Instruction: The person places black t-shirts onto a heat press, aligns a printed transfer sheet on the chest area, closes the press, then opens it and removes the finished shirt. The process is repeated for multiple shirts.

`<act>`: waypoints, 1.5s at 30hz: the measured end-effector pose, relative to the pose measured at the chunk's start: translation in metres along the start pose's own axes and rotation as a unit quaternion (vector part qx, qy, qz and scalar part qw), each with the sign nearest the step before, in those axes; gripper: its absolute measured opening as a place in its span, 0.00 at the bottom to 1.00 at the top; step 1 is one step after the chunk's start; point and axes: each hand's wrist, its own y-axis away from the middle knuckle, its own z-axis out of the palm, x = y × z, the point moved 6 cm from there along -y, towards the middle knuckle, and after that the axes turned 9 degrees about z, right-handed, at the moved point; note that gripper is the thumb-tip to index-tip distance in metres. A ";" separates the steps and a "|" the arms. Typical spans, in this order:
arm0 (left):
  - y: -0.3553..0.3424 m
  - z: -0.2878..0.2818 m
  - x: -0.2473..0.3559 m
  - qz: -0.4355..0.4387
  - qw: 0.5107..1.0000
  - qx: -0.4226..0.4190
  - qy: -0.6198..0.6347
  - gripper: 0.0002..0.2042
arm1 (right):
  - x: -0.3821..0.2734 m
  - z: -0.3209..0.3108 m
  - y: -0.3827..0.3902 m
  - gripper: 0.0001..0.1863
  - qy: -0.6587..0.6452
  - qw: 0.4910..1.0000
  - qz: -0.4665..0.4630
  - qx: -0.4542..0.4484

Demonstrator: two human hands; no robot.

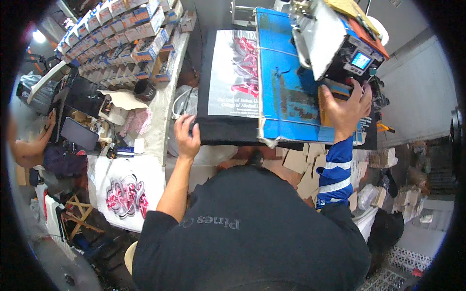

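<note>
My right hand [347, 107] is closed round the front handle of a heat press [331, 41], just below its control box with a small lit blue screen [360, 60]. The hand covers most of the handle. Beneath lies a worn blue board [284, 92] tied with string. It partly covers a silver-grey printed sheet [228, 72] with pink lettering artwork, which lies on black cloth [228, 130]. My left hand [187, 137] is at the left front corner of the cloth, its fingers loosely bent and apart.
Stacked small cardboard boxes [131, 36] fill the bench at left, with a black mug [144, 90] in front. A white sheet with pink artwork [127, 194] hangs below the bench. Another person's arm [31, 148] shows at far left. Flattened cardboard pieces [303, 162] lie on the floor.
</note>
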 end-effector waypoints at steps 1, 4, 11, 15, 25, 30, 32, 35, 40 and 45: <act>0.015 -0.013 -0.007 -0.023 1.000 0.013 -0.016 0.16 | -0.011 0.000 -0.004 0.55 -0.057 0.998 -0.003 -0.024; 0.082 -0.038 -0.041 -0.110 0.991 -0.002 -0.070 0.15 | -0.053 0.012 -0.005 0.60 -0.196 0.977 -0.012 -0.082; 0.283 -0.040 -0.091 -0.427 0.867 -0.257 -0.031 0.16 | -0.140 0.006 0.007 0.54 -0.225 0.971 -0.067 -0.053; 0.385 -0.028 -0.068 -0.496 0.773 -0.396 -0.005 0.17 | -0.163 0.009 0.018 0.55 -0.200 0.976 -0.072 -0.056; 0.460 0.004 -0.047 -0.416 0.769 -0.483 -0.038 0.18 | -0.169 0.017 0.029 0.50 -0.184 0.982 -0.032 -0.041; 0.366 0.129 -0.007 -0.092 0.667 -0.739 0.028 0.21 | -0.128 0.000 0.015 0.32 -0.467 0.873 -0.053 -0.133; 0.327 0.180 0.022 -0.077 0.795 -0.600 0.050 0.20 | -0.082 0.001 0.016 0.21 -0.558 0.798 -0.123 -0.189; 0.205 0.264 0.163 -0.190 0.765 -0.601 0.129 0.21 | 0.074 0.040 0.019 0.14 -0.485 0.803 -0.189 -0.291; 0.172 0.374 0.292 -0.571 0.586 -0.277 0.504 0.27 | 0.468 0.093 0.062 0.14 -0.189 0.932 0.225 -0.214; 0.127 0.388 0.334 -0.575 0.601 -0.185 0.524 0.15 | 0.654 0.109 0.119 0.20 -0.096 0.912 0.310 -0.251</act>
